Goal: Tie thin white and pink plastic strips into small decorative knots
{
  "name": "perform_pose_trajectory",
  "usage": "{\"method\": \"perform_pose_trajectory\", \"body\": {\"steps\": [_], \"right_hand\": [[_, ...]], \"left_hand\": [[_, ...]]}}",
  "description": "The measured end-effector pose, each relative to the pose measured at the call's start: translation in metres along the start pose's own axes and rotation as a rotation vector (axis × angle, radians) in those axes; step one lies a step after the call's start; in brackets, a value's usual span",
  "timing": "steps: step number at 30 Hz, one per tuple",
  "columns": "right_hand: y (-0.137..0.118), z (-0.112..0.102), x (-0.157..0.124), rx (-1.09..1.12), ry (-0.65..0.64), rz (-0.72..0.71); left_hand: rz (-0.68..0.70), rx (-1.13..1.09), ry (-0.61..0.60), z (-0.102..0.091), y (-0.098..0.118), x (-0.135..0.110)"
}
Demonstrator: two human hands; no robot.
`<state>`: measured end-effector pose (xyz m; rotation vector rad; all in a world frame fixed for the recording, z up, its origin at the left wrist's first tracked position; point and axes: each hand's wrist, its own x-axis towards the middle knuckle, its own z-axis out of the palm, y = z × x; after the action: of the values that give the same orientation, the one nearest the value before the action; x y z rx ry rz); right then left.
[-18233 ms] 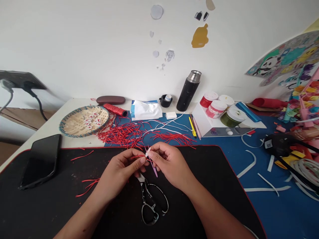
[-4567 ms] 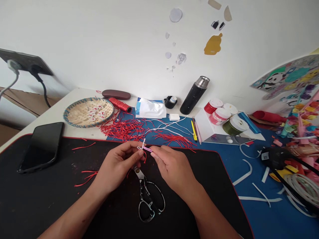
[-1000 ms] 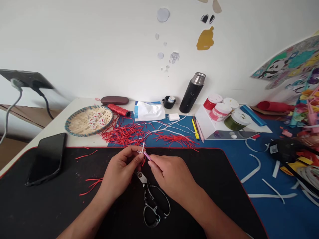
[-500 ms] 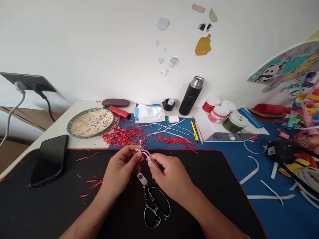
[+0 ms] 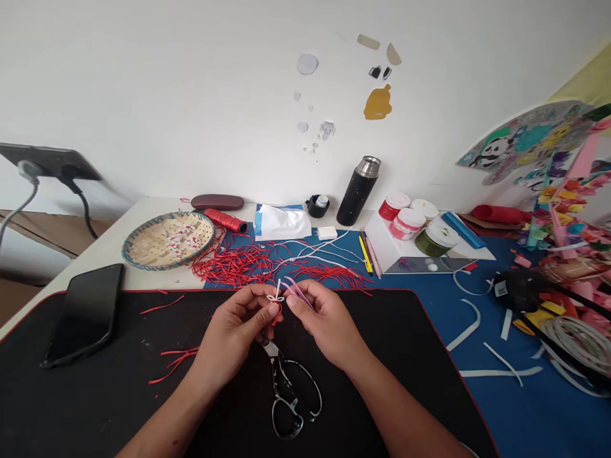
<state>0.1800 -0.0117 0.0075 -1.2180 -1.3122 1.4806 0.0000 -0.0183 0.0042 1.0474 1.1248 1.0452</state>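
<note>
1. The left hand (image 5: 233,337) is raised over the black desk mat (image 5: 109,407), just left of centre. Its fingers (image 5: 273,310) close narrowly on a small white looped knot (image 5: 275,296), holding it up where both hands can reach it.
2. The right hand (image 5: 324,324) faces the left, its fingers (image 5: 292,301) in a narrow pinch. They appear to hold a pink strip (image 5: 300,291) that runs from the knot toward the right, which would steady it from that side.
3. A short red strand (image 5: 276,315) hangs below the knot, apparently free of the mat.
4. Black-handled scissors (image 5: 286,394) lie on the mat just nearer than the hands, within easy reach, handles toward the near side.
5. Beyond the mat's far edge, loose red cord cuttings (image 5: 233,270) lie in a heap, kept apart from the hands. A woven bamboo tray (image 5: 167,240) sits to their left on the counter (image 5: 143,213).
</note>
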Motion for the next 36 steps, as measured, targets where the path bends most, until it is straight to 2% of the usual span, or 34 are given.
{"method": "perform_pose_trajectory", "body": {"steps": [11, 21, 36], "right_hand": [[0.0018, -0.0005, 0.0002, 0.02, -0.026, 0.027], [0.0012, -0.0001, -0.0008, 0.036, -0.043, 0.04], [0.001, 0.0004, -0.001, -0.007, -0.026, 0.005]], "left_hand": [[-0.017, 0.008, -0.043, 0.0021, -0.002, -0.0009], [0.039, 0.033, -0.013, 0.0058, 0.0005, -0.0034], [0.019, 0.03, 0.027, 0.0058, 0.0001, -0.0027]]}}
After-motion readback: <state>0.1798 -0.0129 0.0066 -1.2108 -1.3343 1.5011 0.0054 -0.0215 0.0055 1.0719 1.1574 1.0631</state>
